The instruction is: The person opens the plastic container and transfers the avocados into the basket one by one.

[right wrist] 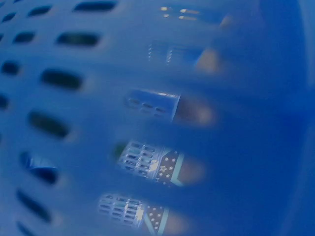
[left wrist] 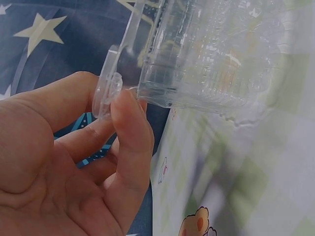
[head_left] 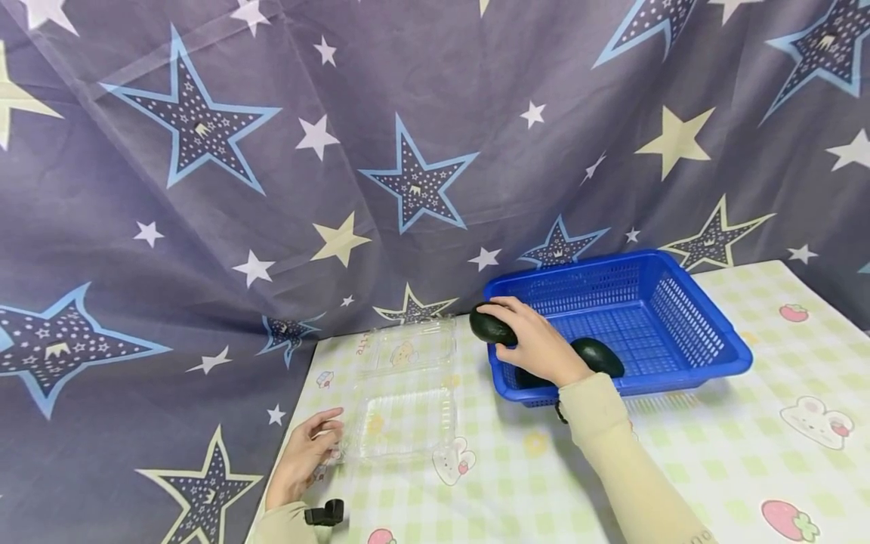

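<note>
My right hand [head_left: 537,340] grips a dark green avocado [head_left: 491,325] above the left rim of a blue plastic basket [head_left: 707,370]. Inside the basket lies a second avocado [head_left: 600,357]; another dark one is partly hidden beneath the hand. A clear plastic clamshell box [head_left: 408,452] lies unfolded on the table left of the basket, its lid half [head_left: 414,344] toward the back. At the box's left edge, my left hand [head_left: 306,453] pinches the rim between thumb and finger, as the left wrist view shows. The basket's slotted wall [right wrist: 236,118] fills the right wrist view, hiding that hand.
A table with a green-and-white checked cloth [head_left: 503,499] carries everything. Behind it hangs a dark curtain [head_left: 448,91] printed with stars, which also falls along the table's left side. The basket stands close to the curtain.
</note>
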Demonstrator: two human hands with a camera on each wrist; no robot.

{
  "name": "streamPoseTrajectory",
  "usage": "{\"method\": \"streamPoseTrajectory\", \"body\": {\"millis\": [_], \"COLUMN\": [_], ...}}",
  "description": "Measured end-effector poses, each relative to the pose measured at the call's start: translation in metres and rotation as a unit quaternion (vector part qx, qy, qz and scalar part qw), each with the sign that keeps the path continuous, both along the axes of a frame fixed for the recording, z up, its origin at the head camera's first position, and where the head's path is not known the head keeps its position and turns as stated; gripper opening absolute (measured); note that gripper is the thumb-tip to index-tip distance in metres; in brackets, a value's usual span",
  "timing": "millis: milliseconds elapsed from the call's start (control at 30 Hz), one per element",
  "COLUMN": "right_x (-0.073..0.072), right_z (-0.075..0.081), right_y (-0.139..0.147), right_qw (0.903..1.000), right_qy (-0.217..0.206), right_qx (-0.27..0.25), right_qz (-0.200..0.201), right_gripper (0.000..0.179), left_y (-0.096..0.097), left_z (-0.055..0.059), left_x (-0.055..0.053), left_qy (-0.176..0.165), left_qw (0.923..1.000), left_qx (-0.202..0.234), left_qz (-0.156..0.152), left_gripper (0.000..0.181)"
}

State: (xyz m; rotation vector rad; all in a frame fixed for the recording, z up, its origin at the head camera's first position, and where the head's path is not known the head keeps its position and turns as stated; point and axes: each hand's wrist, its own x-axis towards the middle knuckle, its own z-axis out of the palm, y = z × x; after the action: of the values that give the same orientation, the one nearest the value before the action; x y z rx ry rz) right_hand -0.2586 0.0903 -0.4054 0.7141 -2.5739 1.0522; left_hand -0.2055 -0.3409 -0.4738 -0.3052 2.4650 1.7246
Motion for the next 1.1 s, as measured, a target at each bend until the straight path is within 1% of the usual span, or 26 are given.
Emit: {"method": "streamPoseTrajectory", "body": {"millis": [167,333,500,700,833,967,1100], "right_x": [-0.003,-0.003,-0.002,-0.003,-0.004,-0.003,-0.002], "right_z": [-0.007,-0.012,-0.017,-0.024,-0.024,-0.026,-0.029], "right_y": [0.007,0.013,0.016,0.017,0.017,0.016,0.016], "right_qw": [0.9997,0.9983,0.9968,0.9947,0.9943,0.9938,0.9905], "right_qy": [-0.008,-0.03,-0.049,-0.075,-0.075,-0.066,-0.061], "right_qx": [-0.004,-0.013,-0.009,0.019,0.037,0.06,0.103], "right_qz": [-0.024,-0.047,-0.063,-0.068,-0.066,-0.066,-0.068], "right_gripper": [0.064,0.065,0.066,0.065,0.064,0.062,0.059], "left_y": [0.0,0.001,0.001,0.001,0.0,0.0,0.001], "left_z": [0.0,0.0,0.002,0.001,0.003,0.004,0.003], "left_x": [0.0,-0.002,-0.001,0.0,0.0,0.001,0.0], "left_qy": [0.003,0.005,0.002,-0.003,-0.01,-0.018,-0.014], "left_qw": [1.0,1.0,1.0,1.0,0.9999,0.9997,0.9998], "left_qx": [0.002,0.006,-0.002,-0.003,-0.01,-0.014,-0.01], "left_qz": [-0.002,-0.001,-0.001,-0.001,-0.003,-0.003,-0.003], "left_gripper": [0.05,0.05,0.05,0.05,0.05,0.05,0.05]}}
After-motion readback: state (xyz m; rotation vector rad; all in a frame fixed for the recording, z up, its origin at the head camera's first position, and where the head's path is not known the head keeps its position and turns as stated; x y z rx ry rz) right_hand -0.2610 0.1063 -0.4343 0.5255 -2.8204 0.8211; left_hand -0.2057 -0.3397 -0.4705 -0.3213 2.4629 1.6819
